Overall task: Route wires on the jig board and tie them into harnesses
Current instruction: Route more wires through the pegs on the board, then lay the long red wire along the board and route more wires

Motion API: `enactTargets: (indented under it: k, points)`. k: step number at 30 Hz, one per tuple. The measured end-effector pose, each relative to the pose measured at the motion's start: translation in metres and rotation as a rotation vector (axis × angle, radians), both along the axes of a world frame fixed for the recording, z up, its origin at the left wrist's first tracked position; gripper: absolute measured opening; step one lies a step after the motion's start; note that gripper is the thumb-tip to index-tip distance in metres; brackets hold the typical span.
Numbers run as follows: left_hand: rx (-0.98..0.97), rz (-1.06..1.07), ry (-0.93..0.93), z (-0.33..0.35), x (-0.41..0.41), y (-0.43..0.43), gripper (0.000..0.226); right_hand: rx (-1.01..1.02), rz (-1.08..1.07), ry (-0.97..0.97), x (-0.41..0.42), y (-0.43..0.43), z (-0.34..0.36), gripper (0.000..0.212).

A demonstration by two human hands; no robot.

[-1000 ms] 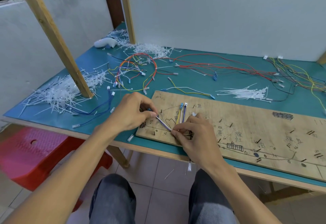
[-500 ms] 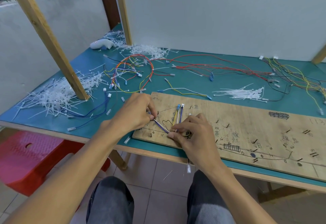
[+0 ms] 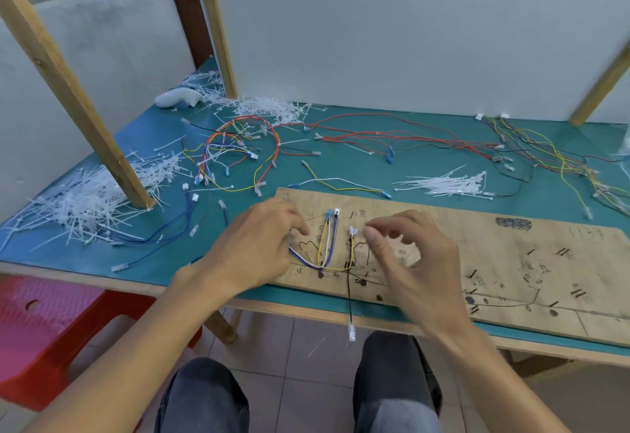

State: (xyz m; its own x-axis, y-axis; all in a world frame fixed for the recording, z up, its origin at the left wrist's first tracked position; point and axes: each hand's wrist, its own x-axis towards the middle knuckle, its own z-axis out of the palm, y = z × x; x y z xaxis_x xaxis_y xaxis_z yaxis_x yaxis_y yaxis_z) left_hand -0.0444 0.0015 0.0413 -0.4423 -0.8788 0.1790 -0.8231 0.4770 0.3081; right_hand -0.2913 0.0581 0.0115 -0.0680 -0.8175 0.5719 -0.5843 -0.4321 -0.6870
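Observation:
The wooden jig board (image 3: 477,245) lies on the teal table near its front edge. A yellow, white and purple wire bundle (image 3: 326,245) runs in a U on the board's left part, its blue and white connectors pointing away from me. A black wire (image 3: 349,296) hangs over the front edge. My left hand (image 3: 252,248) covers the bundle's left end with fingers curled; whether it grips the wires is hidden. My right hand (image 3: 416,262) hovers above the board beside a small white connector (image 3: 352,230), thumb and forefinger apart, holding nothing.
Piles of white cable ties (image 3: 85,201) lie at the left around a slanted wooden post (image 3: 78,91), and a smaller bunch of ties (image 3: 446,183) lies behind the board. Tied harnesses (image 3: 238,149) and loose red wires (image 3: 409,139) cover the back. A red stool (image 3: 51,323) stands below left.
My right hand has lifted off the wires and moved right, letting go of the bundle. The routed bundle and the black wire are now uncovered. The left hand stays at the bundle's left end.

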Motion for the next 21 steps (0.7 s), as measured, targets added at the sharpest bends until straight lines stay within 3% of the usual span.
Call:
enactTargets:
  k: [4,7,14,21]
  points:
    - [0.158,0.000,-0.073,0.013,-0.017,-0.015,0.043,0.331,0.007,-0.051,-0.047,-0.052,0.015,0.019]
    - [0.238,0.036,0.048,0.029,-0.036,-0.061,0.036,0.461,0.004,-0.072,-0.063,-0.096,0.010,0.035]
    - [0.114,0.227,0.293,0.036,-0.094,-0.206,0.027,0.361,-0.023,0.185,-0.070,-0.138,-0.018,0.054]
    - [0.075,0.377,0.291,0.012,-0.096,-0.326,0.017,0.275,-0.055,0.471,-0.071,-0.145,-0.029,0.054]
